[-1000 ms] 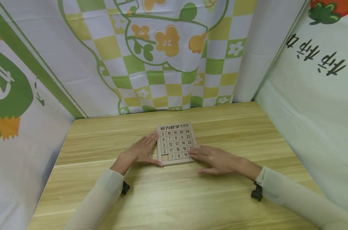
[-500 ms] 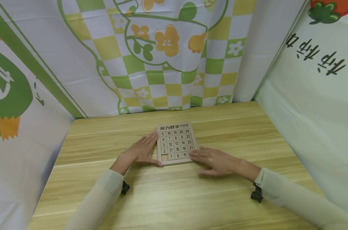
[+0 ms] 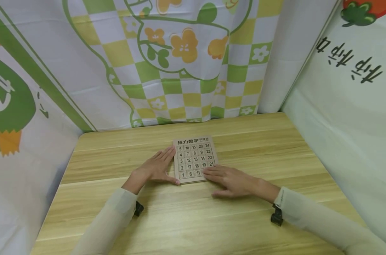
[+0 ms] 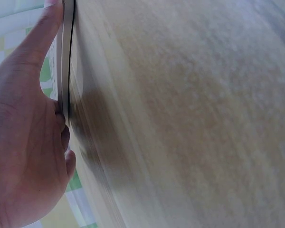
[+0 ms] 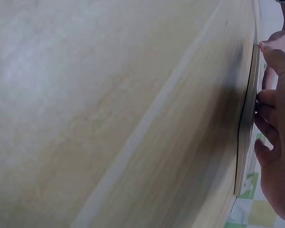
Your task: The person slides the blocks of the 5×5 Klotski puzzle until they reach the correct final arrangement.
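Observation:
A wooden sliding number puzzle (image 3: 195, 159) lies flat on the table. Its tiles carry printed numbers, and the bottom row reads 1, 6, 11 from the left. My left hand (image 3: 156, 168) lies along the puzzle's left side, fingertips at the upper edge and thumb at the lower left corner. In the left wrist view the left hand (image 4: 23, 123) touches the puzzle's rim (image 4: 66, 52). My right hand (image 3: 232, 181) rests its straight fingers on the lower right tiles and hides that corner. The right wrist view shows the right hand (image 5: 280, 123) over the puzzle's edge (image 5: 247, 123).
The wood-grain table (image 3: 186, 219) spreads around the puzzle. Behind it hangs a checked green and yellow curtain (image 3: 183, 85), with white printed sheets (image 3: 339, 117) at the sides. A small black camera (image 3: 277, 215) sits on the right wrist.
The bottom-row tiles 1, 6 and 11 have slid left, and the gap at the lower left corner is filled. My right hand has moved left with them; my left hand has stayed put.

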Tool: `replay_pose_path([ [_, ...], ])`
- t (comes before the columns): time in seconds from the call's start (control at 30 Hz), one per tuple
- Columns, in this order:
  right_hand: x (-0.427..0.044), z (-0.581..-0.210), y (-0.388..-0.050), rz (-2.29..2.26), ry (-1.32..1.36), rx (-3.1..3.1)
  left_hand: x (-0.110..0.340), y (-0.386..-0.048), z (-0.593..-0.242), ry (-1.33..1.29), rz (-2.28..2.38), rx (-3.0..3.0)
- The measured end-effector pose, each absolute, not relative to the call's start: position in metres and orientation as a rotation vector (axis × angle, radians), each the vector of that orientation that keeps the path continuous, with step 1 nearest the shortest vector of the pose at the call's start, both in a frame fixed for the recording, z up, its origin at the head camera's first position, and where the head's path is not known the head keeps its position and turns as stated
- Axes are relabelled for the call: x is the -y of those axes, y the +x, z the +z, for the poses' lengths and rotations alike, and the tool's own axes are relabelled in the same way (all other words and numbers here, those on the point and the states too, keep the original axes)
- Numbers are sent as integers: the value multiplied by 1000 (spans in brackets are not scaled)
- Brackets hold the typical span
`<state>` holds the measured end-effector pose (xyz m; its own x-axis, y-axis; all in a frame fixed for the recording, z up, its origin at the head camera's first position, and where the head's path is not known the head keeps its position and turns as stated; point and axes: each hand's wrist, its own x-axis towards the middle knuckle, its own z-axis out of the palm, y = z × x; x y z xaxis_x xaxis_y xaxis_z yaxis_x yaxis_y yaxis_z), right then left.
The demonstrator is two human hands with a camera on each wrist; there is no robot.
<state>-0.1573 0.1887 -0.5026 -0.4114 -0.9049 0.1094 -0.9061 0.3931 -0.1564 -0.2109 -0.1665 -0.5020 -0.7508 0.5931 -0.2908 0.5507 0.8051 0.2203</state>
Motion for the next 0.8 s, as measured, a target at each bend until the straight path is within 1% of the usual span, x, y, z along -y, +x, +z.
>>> replay_pose_path([
  [0.17, -189, -503, -158, 333, 1688, 2600, 167, -211, -501, 861, 185, -2648],
  [0.47, -193, -502, -164, 407, 1631, 2617, 168, -214, -509, 852, 189, -2647],
  [0.8, -202, -500, -182, 292, 1590, 2708, 167, -213, -507, 855, 184, -2654],
])
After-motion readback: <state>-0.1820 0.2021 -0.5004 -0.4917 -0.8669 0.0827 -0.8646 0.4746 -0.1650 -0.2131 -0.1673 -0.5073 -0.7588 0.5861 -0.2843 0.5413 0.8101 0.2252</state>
